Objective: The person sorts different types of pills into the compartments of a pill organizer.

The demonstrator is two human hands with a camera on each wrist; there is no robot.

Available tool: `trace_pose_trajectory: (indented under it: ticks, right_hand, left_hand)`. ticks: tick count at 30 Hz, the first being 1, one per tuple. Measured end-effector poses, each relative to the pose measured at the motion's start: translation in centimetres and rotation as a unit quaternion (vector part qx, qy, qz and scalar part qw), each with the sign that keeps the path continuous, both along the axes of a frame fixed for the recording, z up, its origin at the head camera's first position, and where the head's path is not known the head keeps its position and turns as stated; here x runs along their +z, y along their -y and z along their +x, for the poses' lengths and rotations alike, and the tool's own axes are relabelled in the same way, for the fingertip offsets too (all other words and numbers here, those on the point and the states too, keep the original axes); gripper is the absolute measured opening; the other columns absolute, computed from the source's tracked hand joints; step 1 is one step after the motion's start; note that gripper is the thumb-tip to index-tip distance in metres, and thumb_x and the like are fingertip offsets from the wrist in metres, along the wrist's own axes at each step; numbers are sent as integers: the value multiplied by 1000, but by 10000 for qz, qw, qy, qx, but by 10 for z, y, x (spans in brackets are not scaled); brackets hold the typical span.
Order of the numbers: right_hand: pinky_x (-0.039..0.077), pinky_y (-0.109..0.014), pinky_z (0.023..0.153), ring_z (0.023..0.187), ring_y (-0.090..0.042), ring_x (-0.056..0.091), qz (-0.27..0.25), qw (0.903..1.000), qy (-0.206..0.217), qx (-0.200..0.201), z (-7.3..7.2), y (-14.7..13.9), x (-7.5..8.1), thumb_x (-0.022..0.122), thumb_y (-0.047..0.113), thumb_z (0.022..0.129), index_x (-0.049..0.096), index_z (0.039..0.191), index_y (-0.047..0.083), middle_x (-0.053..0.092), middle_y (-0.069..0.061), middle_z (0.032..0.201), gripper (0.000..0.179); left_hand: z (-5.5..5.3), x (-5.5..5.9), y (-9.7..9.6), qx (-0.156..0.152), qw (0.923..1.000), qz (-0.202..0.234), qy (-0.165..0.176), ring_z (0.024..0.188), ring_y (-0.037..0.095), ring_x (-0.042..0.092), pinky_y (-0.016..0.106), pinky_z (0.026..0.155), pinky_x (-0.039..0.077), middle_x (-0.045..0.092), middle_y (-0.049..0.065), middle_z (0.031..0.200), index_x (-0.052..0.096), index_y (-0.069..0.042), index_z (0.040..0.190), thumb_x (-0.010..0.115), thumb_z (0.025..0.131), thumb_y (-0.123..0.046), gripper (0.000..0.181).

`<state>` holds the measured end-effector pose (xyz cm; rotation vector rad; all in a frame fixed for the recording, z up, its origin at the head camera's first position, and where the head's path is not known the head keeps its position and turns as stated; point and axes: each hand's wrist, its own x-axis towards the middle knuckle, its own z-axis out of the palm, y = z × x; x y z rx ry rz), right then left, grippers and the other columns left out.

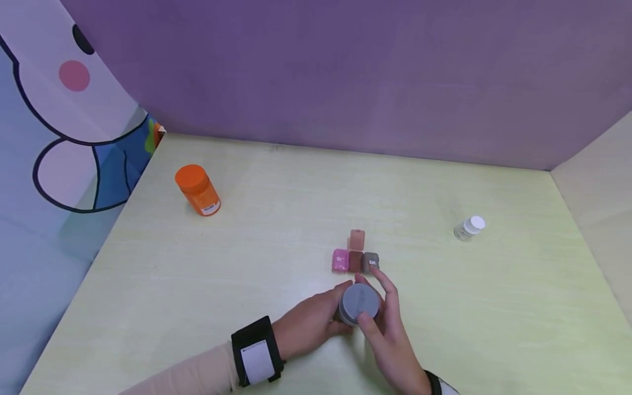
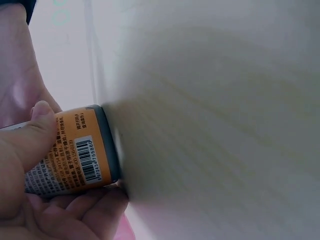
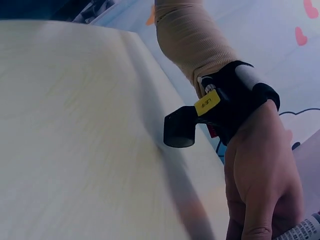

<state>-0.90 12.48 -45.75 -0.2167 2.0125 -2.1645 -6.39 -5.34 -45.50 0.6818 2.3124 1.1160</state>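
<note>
On my head feed, a purple panel [image 1: 345, 77] spans the back, behind the pale table [image 1: 257, 241]. At the near side of the table I have both hands on one jar: the left hand [image 1: 307, 325] wraps thumb and fingers round its side, while the right hand [image 1: 391, 337] grips it with the thumb on the lid's edge and fingers round the far side. An orange bottle [image 1: 198, 190] stands well apart, far left. The grey-lidded jar [image 1: 359, 303] sits between my palms; I can't tell whether its base touches the table. A small white bottle [image 1: 466, 229] is off to the right. Smallest are four blocks just beyond the jar: pink [image 1: 340, 260], brown [image 1: 355, 261] and grey in a row, salmon behind. My right index fingertip overlaps the grey block [image 1: 369, 257]; contact is unclear.
</note>
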Motion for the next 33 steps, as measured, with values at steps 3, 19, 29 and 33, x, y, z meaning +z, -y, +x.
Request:
trace_pose_trajectory:
  ticks: [3, 19, 29, 33]
  right_hand:
    - [40, -10, 111, 145, 10, 42, 45, 9999, -5, -163, 0, 1, -2, 46, 6, 111, 24, 155, 14, 30, -29, 168, 50]
    - [31, -7, 112, 145, 9, 34, 587, 9981, 173, -4, -5, -4, -2, 35, 17, 115, 37, 155, 13, 38, -7, 164, 40]
    - [45, -15, 107, 133, 1, 52, 898, 9935, 205, -669, 2, 1, 5, 60, 5, 105, 30, 153, 10, 48, -18, 156, 57]
    - [49, -47, 116, 139, -20, 54, 1300, 9878, 305, -799, 3, 0, 17, 65, 9, 103, 38, 148, 7, 55, -11, 146, 52]
  left_hand:
    - [-1, -1, 0, 5, 10000, 4, 4, 133, 14, 62, 38, 114, 52, 68, 2, 141, 49, -13, 149, 77, 96, -20, 61]
    - [-1, -2, 0, 2, 9999, -8, 117, 127, 10, 63, 34, 112, 53, 69, 1, 138, 48, -13, 150, 79, 94, -19, 65]
    - [0, -3, 0, 12, 10000, 56, 15, 134, 14, 62, 39, 115, 52, 68, 1, 140, 50, -14, 144, 76, 97, -19, 55]
    - [-1, -3, -1, -6, 9999, 94, 70, 127, 9, 63, 36, 112, 53, 69, -3, 132, 54, -17, 135, 77, 97, -20, 45]
